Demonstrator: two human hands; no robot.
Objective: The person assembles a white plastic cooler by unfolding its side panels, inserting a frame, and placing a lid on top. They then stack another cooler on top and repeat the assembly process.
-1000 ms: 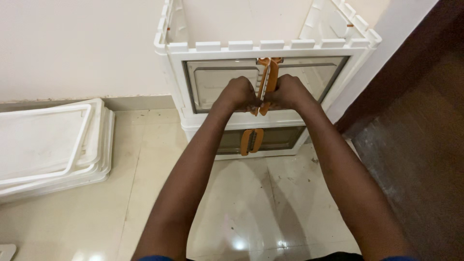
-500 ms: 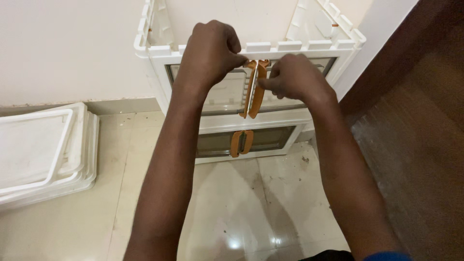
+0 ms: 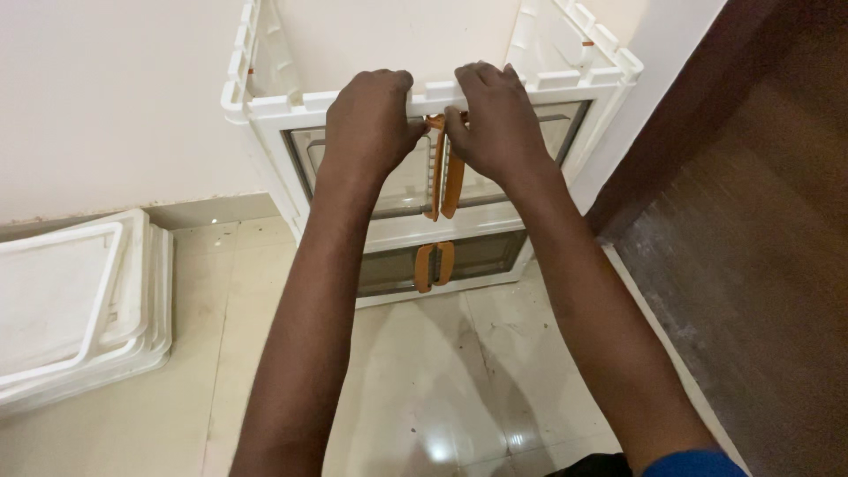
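A stack of flat white plastic lids with raised rims (image 3: 75, 318) lies on the glossy cream floor tiles (image 3: 424, 389) at left, close to the plain cream wall (image 3: 106, 106) and its pale skirting. At right, a dark brown wooden panel (image 3: 760, 221) stands beside a white wall corner (image 3: 658, 62).

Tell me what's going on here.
A person stands over a white stacked storage cabinet set against the wall. Both hands grip its top front rim: the left hand and the right hand sit just above the upper pair of orange door handles. The top is open, without a lid. A stack of white panels lies on the tiled floor.
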